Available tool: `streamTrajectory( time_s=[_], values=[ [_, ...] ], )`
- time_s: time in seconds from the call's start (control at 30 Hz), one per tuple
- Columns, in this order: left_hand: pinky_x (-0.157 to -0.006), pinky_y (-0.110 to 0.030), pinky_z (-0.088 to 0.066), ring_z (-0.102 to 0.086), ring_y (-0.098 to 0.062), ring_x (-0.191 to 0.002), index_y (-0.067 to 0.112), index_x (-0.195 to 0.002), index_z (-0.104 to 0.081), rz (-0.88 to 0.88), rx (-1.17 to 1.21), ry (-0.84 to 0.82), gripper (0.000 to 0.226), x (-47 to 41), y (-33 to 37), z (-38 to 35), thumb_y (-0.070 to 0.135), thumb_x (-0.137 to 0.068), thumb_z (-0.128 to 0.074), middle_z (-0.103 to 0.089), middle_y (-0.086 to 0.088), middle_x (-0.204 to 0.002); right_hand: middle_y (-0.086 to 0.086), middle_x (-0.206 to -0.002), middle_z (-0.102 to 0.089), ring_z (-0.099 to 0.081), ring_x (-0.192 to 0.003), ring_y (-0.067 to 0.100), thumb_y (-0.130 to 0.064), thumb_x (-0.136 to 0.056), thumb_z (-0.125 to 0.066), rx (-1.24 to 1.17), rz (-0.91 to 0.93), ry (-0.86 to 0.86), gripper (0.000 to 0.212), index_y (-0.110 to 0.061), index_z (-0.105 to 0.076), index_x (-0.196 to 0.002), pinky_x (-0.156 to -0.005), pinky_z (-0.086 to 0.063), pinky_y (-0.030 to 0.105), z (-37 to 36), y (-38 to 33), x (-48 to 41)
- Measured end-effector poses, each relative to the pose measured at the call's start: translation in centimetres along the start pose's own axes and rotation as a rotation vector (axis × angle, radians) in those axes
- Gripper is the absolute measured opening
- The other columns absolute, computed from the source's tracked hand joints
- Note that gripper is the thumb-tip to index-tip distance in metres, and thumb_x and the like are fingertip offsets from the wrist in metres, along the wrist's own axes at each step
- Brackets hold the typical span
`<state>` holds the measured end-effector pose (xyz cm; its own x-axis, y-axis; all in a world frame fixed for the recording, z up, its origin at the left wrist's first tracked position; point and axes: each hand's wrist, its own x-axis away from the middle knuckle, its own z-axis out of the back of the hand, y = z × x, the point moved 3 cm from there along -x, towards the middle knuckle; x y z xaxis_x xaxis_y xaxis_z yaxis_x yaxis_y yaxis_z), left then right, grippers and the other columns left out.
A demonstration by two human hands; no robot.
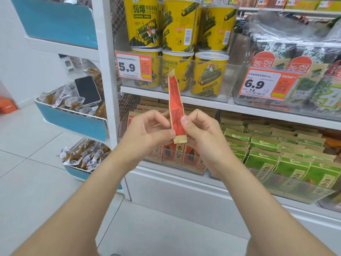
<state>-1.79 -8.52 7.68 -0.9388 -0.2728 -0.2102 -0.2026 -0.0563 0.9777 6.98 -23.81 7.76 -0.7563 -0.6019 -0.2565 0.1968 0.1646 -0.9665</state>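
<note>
packet point(176, 106): upright, edge-on — likely to slot into red row point(191, 157) at 6 o'clock
left hand point(147, 132), right hand point(203, 132): pinch its lower end

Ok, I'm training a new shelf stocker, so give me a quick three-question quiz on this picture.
1. True or false: only the left hand holds the red packet.
2. Multiple choice: the price tag in front of the yellow tubs reads A) 6.9, B) 5.9, C) 7.5.
3. Short answer: what lies on the wrapped snacks in the blue-fronted bin at the left?

Key
1. False: the right hand pinches it too.
2. B.
3. A phone.
</note>
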Motion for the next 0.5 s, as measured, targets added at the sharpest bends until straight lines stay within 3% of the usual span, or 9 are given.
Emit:
streamTrajectory(
  time_s=[0.07,0.13,0.17,0.2,0.27,0.37,0.43,0.5],
  values=[
    [-0.093,-0.070,-0.058,-0.075,-0.038,-0.116,0.009,-0.118,-0.048,0.037,0.097,0.020,0.041,-0.1,-0.2,0.1,0.010,-0.090,-0.077,-0.074,-0.014,-0.132,0.004,-0.112,-0.078,-0.075,-0.101,0.017,-0.026,-0.100,-0.077,0.214,0.088,0.027,0.025,-0.014,-0.067,-0.081,-0.093,-0.062,0.048,0.1,0.1,0.1],
    [-0.087,-0.057,-0.063,-0.074,-0.036,-0.120,0.016,-0.137,-0.045,0.063,0.139,0.021,0.049,0.0,-0.1,-0.3,0.026,-0.097,-0.073,-0.073,-0.011,-0.133,-0.011,-0.123,-0.066,-0.065,-0.116,0.001,-0.033,-0.085,-0.090,0.478,0.142,0.055,0.022,-0.025,-0.070,-0.083,-0.098,-0.054,0.027,-0.2,0.3,0.4],
    [-0.089,-0.051,-0.064,-0.073,-0.030,-0.122,0.024,-0.144,-0.045,0.059,0.108,0.029,0.049,0.0,-0.1,-0.6,0.031,-0.103,-0.071,-0.073,-0.006,-0.134,-0.013,-0.125,-0.057,-0.057,-0.118,-0.006,-0.037,-0.079,-0.094,0.586,0.163,0.065,0.030,-0.030,-0.067,-0.091,-0.097,-0.046,0.014,-0.4,0.3,0.6],
    [-0.094,-0.049,-0.063,-0.072,-0.024,-0.124,0.028,-0.149,-0.045,0.044,0.061,0.035,0.048,0.0,-0.1,-0.8,0.030,-0.107,-0.066,-0.073,-0.001,-0.136,-0.013,-0.125,-0.050,-0.051,-0.116,-0.009,-0.039,-0.074,-0.097,0.646,0.187,0.072,0.045,-0.031,-0.062,-0.102,-0.091,-0.042,0.007,-0.6,0.3,0.8],
    [-0.102,-0.045,-0.061,-0.071,-0.019,-0.127,0.026,-0.152,-0.044,0.023,0.004,0.023,0.044,-0.2,-0.5,-1.1,0.021,-0.111,-0.056,-0.073,0.001,-0.138,-0.010,-0.126,-0.042,-0.047,-0.117,-0.004,-0.043,-0.066,-0.100,0.675,0.233,0.107,0.085,-0.033,-0.046,-0.132,-0.089,-0.045,0.009,-0.9,0.5,1.0],
    [-0.094,-0.042,-0.064,-0.074,-0.022,-0.121,0.022,-0.149,-0.054,0.080,0.000,-0.015,0.035,-0.3,-0.5,-1.4,0.018,-0.114,-0.049,-0.076,-0.002,-0.132,-0.008,-0.131,-0.035,-0.049,-0.116,0.001,-0.049,-0.057,-0.104,0.687,0.167,0.125,0.139,-0.045,-0.011,-0.161,-0.090,-0.047,0.015,-0.8,0.7,1.0],
    [-0.092,-0.043,-0.066,-0.076,-0.025,-0.117,0.019,-0.144,-0.061,0.126,0.023,-0.009,0.032,-0.4,-0.4,-1.3,0.019,-0.116,-0.045,-0.078,-0.005,-0.127,-0.008,-0.132,-0.040,-0.044,-0.118,-0.011,-0.051,-0.065,-0.099,0.661,0.075,0.074,0.132,-0.047,-0.011,-0.164,-0.092,-0.043,0.010,-0.7,0.8,0.7],
    [-0.096,-0.047,-0.064,-0.076,-0.026,-0.117,0.019,-0.139,-0.065,0.188,0.071,0.022,0.032,-0.4,-0.6,-1.1,0.018,-0.117,-0.042,-0.079,-0.006,-0.125,-0.009,-0.132,-0.051,-0.052,-0.123,-0.005,-0.054,-0.082,-0.083,0.570,0.058,0.087,0.087,-0.042,-0.039,-0.156,-0.102,-0.053,0.027,-0.3,1.2,0.0]
  ],
)
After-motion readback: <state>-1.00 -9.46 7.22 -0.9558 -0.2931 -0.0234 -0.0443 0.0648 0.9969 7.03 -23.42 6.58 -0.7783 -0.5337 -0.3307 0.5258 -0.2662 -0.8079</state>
